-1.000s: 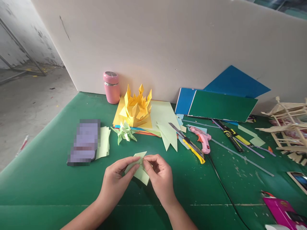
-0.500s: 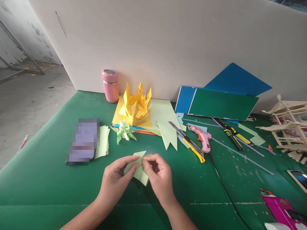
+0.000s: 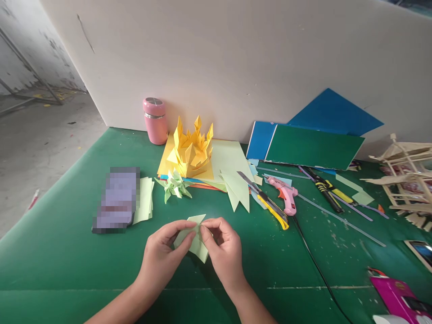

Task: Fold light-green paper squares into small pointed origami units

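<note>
Between both hands is a folded piece of pale green paper (image 3: pixel 200 247), held just above the green table. My left hand (image 3: pixel 166 249) pinches its left side between thumb and fingers. On the other side, my right hand (image 3: pixel 223 245) grips the paper near its upper middle, thumb in front. Fingers cover part of the folds. Beyond the hands stands a green folded paper flower (image 3: pixel 175 185). Behind that, a yellow paper crown (image 3: pixel 192 157) rests on a stack of coloured sheets (image 3: pixel 227 155). Cut pale green pieces (image 3: pixel 236 189) lie to the right.
A phone (image 3: pixel 116 200) and small paper sheets (image 3: pixel 144 202) lie left. A yellow utility knife (image 3: pixel 270 208), its blade out, and a pink glue gun (image 3: pixel 285 193) with a trailing cord are right. A pink flask (image 3: pixel 155 121) stands behind; a wooden stick model (image 3: pixel 405 171) is far right.
Hardly anything differs: both hands keep their pinch on the green paper, whose lower tip has shifted very slightly.
</note>
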A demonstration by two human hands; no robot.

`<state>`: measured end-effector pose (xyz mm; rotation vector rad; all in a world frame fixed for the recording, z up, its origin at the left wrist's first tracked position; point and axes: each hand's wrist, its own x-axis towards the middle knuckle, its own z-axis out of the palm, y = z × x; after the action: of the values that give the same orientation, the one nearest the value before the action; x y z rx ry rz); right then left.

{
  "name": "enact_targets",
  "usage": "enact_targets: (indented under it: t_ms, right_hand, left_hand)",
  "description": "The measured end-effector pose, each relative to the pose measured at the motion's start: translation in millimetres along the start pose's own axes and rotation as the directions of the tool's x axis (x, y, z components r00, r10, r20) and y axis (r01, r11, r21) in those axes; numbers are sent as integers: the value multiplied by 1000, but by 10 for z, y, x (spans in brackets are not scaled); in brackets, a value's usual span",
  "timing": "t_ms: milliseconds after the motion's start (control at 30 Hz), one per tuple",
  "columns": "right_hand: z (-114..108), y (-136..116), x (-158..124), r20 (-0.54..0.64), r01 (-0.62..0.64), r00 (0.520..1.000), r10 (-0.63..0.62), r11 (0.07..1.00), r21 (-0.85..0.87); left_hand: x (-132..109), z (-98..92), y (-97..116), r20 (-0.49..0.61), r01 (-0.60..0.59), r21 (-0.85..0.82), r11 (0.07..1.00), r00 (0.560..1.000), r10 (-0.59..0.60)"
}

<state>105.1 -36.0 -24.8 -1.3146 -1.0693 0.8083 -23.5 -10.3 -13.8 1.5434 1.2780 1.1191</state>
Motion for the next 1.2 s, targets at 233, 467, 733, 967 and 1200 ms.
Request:
enact_targets:
  t_ms: [233, 467, 733, 967, 1200]
  right_hand:
    - [23, -23, -23, 53, 59, 997, -55, 995, -77]
    - [20, -10, -23, 41, 109, 994, -104, 984, -143]
    - [27, -18, -26, 93, 49, 995, -46, 998, -34]
    - [48, -31, -31, 103, -53, 994, 41, 992, 114]
    - [44, -20, -36, 97, -28, 995, 20, 996, 84]
  left_hand:
    - [-14, 27, 0, 14, -1, -4, 1000, 1000, 1]
    - [-22, 50, -65, 5, 82, -77, 994, 997, -82]
    - [-11, 37, 6, -20, 124, -125, 984, 992, -127]
    - [-35, 46, 27, -1, 85, -85, 993, 996, -85]
    - [-13, 57, -10, 27, 133, -119, 984, 991, -131]
